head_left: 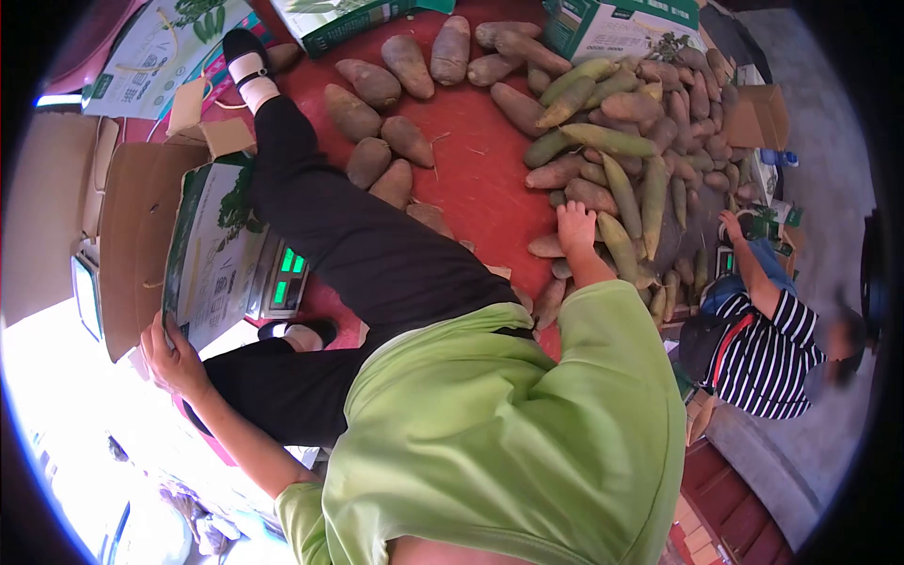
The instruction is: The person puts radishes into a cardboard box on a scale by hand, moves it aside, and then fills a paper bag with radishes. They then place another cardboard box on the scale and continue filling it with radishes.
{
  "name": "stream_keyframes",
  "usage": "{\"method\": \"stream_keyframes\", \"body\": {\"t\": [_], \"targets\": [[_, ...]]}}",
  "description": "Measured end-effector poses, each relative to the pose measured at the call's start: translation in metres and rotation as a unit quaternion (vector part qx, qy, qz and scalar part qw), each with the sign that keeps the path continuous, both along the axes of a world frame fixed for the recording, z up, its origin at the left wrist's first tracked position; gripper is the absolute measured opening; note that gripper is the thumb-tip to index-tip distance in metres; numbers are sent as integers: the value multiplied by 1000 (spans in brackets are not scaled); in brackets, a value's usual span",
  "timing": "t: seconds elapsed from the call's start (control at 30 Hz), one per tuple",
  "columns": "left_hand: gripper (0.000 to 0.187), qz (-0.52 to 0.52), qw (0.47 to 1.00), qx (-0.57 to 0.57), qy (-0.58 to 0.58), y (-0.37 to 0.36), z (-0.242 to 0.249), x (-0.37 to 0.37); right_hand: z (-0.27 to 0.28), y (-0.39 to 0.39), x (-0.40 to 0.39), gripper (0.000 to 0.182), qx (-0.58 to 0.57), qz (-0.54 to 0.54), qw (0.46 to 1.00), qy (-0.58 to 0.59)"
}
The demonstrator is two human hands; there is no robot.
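My left hand rests at the near edge of an open cardboard box printed with green leaves, its fingers slightly apart. The box stands beside a scale with a lit green display. My right hand lies on the near side of a heap of reddish-brown tubers, its fingers spread over one tuber. Several long green gourds lie on the heap just beyond and right of that hand.
More tubers lie in a curve on the red floor covering. Printed boxes stand at the far side. At the right, a person in a striped shirt reaches toward another scale. My outstretched leg crosses the middle.
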State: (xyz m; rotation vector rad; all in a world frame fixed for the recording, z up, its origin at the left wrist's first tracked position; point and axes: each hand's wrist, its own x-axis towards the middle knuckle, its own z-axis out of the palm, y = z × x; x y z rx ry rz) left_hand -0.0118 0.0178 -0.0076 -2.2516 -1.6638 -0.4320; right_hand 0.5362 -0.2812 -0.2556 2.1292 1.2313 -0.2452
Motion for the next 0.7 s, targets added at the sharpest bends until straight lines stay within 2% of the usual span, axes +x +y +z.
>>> {"method": "stream_keyframes", "body": {"t": [0.23, 0.3, 0.47, 0.53, 0.67, 0.7], "targets": [[12, -6, 1000, 6, 8, 2, 2, 0, 2, -2, 4, 17, -5, -7, 1000, 26], [14, 9, 1000, 2, -2, 1, 1, -1, 1, -3, 8, 16, 27, 13, 999, 16], [18, -4, 1000, -8, -10, 0, 7, 1, 23, 4, 15, 17, 90, -37, 995, 37], [19, -2, 1000, -9, 5, -2, 9, 0, 34, 5, 11, 24, 160, -48, 983, 73], [18, 0, 1000, -11, 11, -3, 14, 4, 60, 23, 6, 37, 206, -24, 970, 124], [18, -6, 1000, -7, 15, -4, 15, 5, 65, 29, 5, 42, 222, -53, 963, 145]]}}
